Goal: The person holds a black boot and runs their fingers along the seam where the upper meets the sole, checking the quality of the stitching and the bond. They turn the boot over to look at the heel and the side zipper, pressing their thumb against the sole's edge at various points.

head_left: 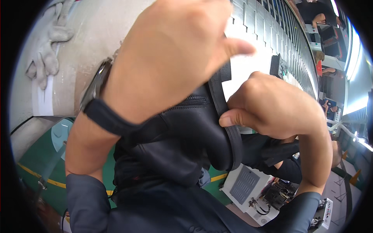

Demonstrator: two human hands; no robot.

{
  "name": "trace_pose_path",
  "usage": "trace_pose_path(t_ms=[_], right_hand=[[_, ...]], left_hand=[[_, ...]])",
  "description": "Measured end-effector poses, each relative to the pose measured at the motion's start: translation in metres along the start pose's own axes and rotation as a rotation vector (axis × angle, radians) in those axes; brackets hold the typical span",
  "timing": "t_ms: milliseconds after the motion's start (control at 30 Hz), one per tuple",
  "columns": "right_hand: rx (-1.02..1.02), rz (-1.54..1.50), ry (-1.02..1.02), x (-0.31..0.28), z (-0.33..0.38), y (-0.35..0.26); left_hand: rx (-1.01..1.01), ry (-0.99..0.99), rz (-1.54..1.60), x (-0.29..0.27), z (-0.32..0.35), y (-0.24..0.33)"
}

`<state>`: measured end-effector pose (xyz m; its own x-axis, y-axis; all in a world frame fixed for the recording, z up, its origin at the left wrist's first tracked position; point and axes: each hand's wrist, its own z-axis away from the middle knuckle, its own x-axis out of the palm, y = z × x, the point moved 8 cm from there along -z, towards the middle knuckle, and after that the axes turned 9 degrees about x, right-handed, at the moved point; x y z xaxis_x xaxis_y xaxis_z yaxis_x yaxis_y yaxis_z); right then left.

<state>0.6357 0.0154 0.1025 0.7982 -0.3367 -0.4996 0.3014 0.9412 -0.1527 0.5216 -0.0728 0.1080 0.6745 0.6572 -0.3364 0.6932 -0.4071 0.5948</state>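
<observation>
A black leather-like bag (194, 128) with a black zipper (190, 101) hangs in front of my body. My right hand (272, 105) pinches the bound edge strip (233, 141) along the bag's right side, thumb on the near face. Over the upper part of the bag is my left hand (175, 42), large, close and a little blurred. Its thumb points right, while its other fingers are hidden behind the hand or cut off by the top of the picture. A dark watch (93, 87) is on my left wrist.
A worn pale table (89, 39) lies at the upper left, with light grey knitted gloves (48, 50) on it. Metal slatted racking (272, 27) runs along the upper right. A white machine (244, 186) stands on the green floor at lower right. Other people work at right.
</observation>
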Motion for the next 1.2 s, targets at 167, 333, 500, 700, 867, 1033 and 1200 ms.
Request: trace_pose_path(t_ms=[167, 333, 500, 700, 867, 1033, 1200], right_hand=[[-0.007, -0.459, 0.599, 0.039, 0.038, 0.017], [-0.092, -0.634, 0.821, 0.128, 0.063, 0.013], [-0.187, -0.642, 0.964, 0.146, 0.053, 0.014], [-0.571, -0.668, 1.355, 0.098, 0.053, 0.048], [-0.946, -1.709, 1.027, 0.001, 0.031, 0.097], [-1.156, -1.910, 0.718, -0.059, 0.054, 0.095], [-1.194, -1.782, 0.946, -0.069, 0.059, 0.083]], left_hand=[[-0.179, -0.119, -0.437, -0.025, 0.006, 0.001], [-0.646, -0.756, -0.151, -0.016, 0.051, -0.027], [-0.493, -0.518, 0.022, -0.022, 0.025, 0.006], [-0.102, -0.574, -0.772, -0.039, -0.097, 0.133], [-0.313, -0.951, -0.903, 0.014, -0.124, 0.148], [-0.252, -0.985, -0.916, 0.040, -0.131, 0.131], [-0.254, -0.891, -0.934, 0.043, -0.132, 0.134]])
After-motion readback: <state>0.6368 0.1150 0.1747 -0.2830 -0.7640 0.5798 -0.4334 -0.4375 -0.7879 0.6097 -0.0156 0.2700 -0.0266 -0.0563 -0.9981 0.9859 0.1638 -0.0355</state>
